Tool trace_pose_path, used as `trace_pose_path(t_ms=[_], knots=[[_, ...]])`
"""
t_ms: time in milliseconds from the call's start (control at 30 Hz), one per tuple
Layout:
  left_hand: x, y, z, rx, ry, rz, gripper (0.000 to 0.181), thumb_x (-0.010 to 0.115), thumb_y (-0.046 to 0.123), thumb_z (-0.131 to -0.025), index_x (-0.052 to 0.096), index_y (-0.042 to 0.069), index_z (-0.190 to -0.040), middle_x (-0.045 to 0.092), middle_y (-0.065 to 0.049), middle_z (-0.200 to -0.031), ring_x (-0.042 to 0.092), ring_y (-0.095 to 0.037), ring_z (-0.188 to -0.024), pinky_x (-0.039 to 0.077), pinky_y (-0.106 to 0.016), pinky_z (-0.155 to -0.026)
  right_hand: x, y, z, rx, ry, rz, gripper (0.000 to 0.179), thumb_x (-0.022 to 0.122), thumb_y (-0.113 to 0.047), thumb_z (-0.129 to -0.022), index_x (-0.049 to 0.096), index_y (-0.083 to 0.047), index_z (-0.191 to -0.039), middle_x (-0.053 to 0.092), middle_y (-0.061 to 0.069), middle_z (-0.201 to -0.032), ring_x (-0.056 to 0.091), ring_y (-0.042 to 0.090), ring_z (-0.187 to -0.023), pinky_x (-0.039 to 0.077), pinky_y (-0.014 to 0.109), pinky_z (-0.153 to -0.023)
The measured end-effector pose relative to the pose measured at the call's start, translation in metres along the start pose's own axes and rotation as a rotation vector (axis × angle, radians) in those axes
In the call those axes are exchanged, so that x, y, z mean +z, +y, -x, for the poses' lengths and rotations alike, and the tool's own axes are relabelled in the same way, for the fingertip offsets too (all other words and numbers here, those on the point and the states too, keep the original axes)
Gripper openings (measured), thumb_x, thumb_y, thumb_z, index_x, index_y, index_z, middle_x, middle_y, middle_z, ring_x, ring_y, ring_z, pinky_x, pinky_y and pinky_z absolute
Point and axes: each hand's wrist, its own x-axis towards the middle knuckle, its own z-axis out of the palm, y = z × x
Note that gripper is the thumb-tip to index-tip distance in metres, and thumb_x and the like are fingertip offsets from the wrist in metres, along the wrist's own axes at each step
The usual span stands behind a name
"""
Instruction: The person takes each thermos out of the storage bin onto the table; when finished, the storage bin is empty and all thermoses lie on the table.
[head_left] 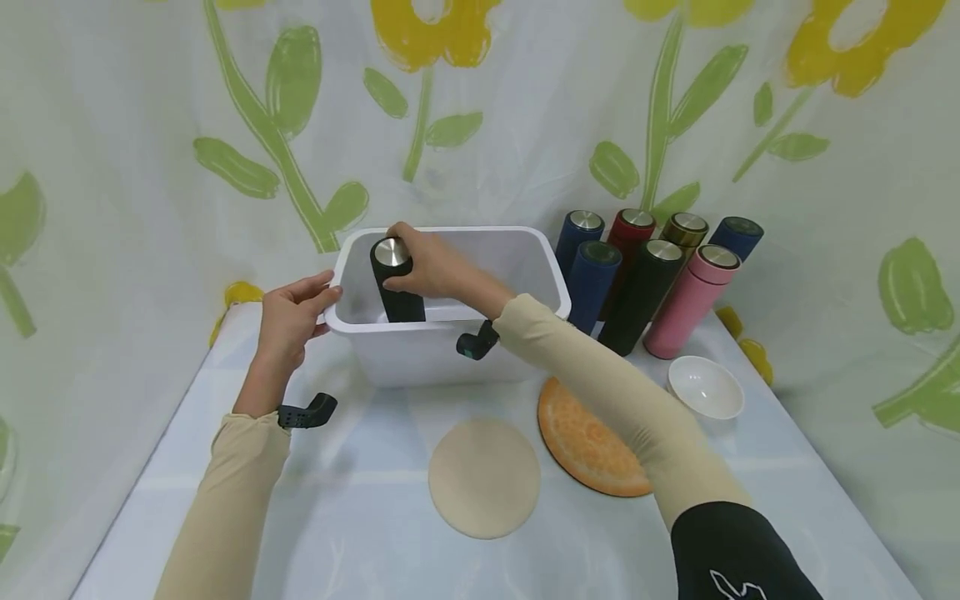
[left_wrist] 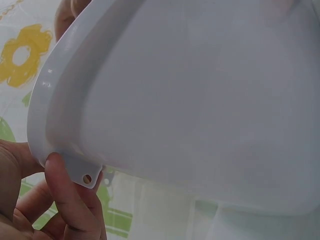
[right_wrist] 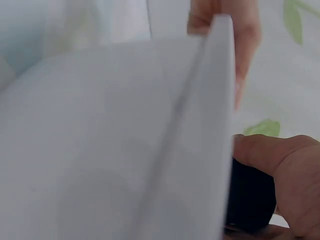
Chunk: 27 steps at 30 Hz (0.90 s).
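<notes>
A black thermos bottle (head_left: 401,287) with a silver lid stands nearly upright inside the left end of a white plastic bin (head_left: 442,354). My right hand (head_left: 431,262) reaches over the bin and grips the bottle near its top. In the right wrist view the dark bottle (right_wrist: 250,197) shows under the thumb, partly behind the bin wall. My left hand (head_left: 288,321) is at the bin's left end, and in the left wrist view its fingers (left_wrist: 70,200) pinch the rim by a small tab with a hole. The bottle's base is hidden by the bin's front wall.
Right of the bin stand several thermos bottles: blue ones, a red one, a black one (head_left: 641,296), a pink one (head_left: 693,304) and a brownish one. A white bowl (head_left: 705,387) sits before them. A round beige disc (head_left: 484,479) and an orange-brown round mat (head_left: 588,446) lie in front.
</notes>
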Motion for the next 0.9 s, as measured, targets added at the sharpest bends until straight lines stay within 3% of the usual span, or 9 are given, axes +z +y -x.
trace_pose_path(t_ms=[133,400,633,733,900], knots=[[-0.001,-0.005,0.002,-0.005,0.007,0.004,0.052,0.067,0.035,-0.097,0.057,0.015,-0.144,0.058,-0.008,-0.136,0.059,-0.021,-0.109,0.056,-0.020,-0.071,0.010,0.000,0.010,-0.076,0.035,-0.013,0.062,0.080,-0.024,-0.087,0.047,-0.004,-0.136,0.063,0.007,-0.114,0.059,0.017,-0.100,0.046,0.026,-0.088],[0.007,-0.016,0.003,-0.015,0.000,0.011,0.051,0.068,0.035,-0.096,0.058,0.016,-0.142,0.058,-0.010,-0.138,0.060,-0.020,-0.109,0.056,-0.021,-0.072,0.011,0.008,0.040,-0.060,0.094,-0.124,0.067,0.081,-0.015,-0.085,0.044,0.000,-0.139,0.059,0.012,-0.126,0.058,0.019,-0.110,0.045,0.023,-0.092],[0.008,-0.013,0.001,0.017,-0.004,-0.009,0.052,0.068,0.036,-0.096,0.058,0.016,-0.142,0.058,-0.011,-0.137,0.061,-0.018,-0.104,0.056,-0.022,-0.070,-0.010,-0.004,0.082,-0.202,0.301,-0.180,0.068,0.084,-0.009,-0.081,0.046,-0.003,-0.137,0.062,0.010,-0.123,0.062,0.019,-0.101,0.053,0.033,-0.083],[0.006,-0.010,0.000,0.030,-0.004,-0.013,0.052,0.069,0.037,-0.096,0.059,0.016,-0.142,0.059,-0.010,-0.135,0.062,-0.016,-0.100,0.056,-0.022,-0.069,-0.020,-0.008,0.100,-0.271,0.406,-0.185,0.070,0.086,-0.008,-0.079,0.047,-0.004,-0.137,0.063,0.009,-0.121,0.064,0.017,-0.099,0.056,0.031,-0.076],[0.001,-0.005,0.000,0.021,0.002,0.001,0.051,0.069,0.035,-0.095,0.059,0.015,-0.142,0.061,-0.007,-0.131,0.062,-0.012,-0.096,0.056,-0.021,-0.068,-0.031,-0.014,0.130,-0.375,0.513,-0.195,0.073,0.086,-0.004,-0.076,0.047,-0.001,-0.138,0.061,0.012,-0.123,0.063,0.019,-0.108,0.058,0.028,-0.077]])
